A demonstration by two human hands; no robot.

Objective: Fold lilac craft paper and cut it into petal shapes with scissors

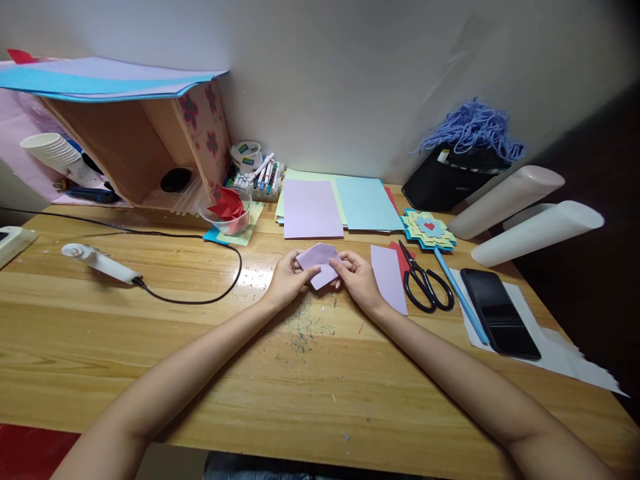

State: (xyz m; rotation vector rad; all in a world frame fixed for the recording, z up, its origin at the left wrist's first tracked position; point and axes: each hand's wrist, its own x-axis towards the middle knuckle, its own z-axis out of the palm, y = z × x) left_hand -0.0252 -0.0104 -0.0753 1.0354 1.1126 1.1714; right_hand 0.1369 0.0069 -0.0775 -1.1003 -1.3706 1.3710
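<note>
A small folded piece of lilac paper (320, 257) is held just above the middle of the wooden table (210, 373). My left hand (289, 277) pinches its left side, thumb on top. On its right side my right hand (357, 273) grips it the same way, with the thumb near the centre. Some fingers are hidden behind the paper. Beside my right hand lies a lilac paper strip (389, 280), partly over red paper (400, 257). Black-handled scissors (425, 283) rest close by, blades toward the back and slightly spread.
A corded white glue gun (103, 263) lies at left. Behind it are a clear bowl (205, 210) with red folded paper and a cardboard box (203, 133). Coloured sheets (313, 208) are stacked at the back. A paper flower (429, 228), phone (500, 313) and white rolls (540, 233) occupy the right.
</note>
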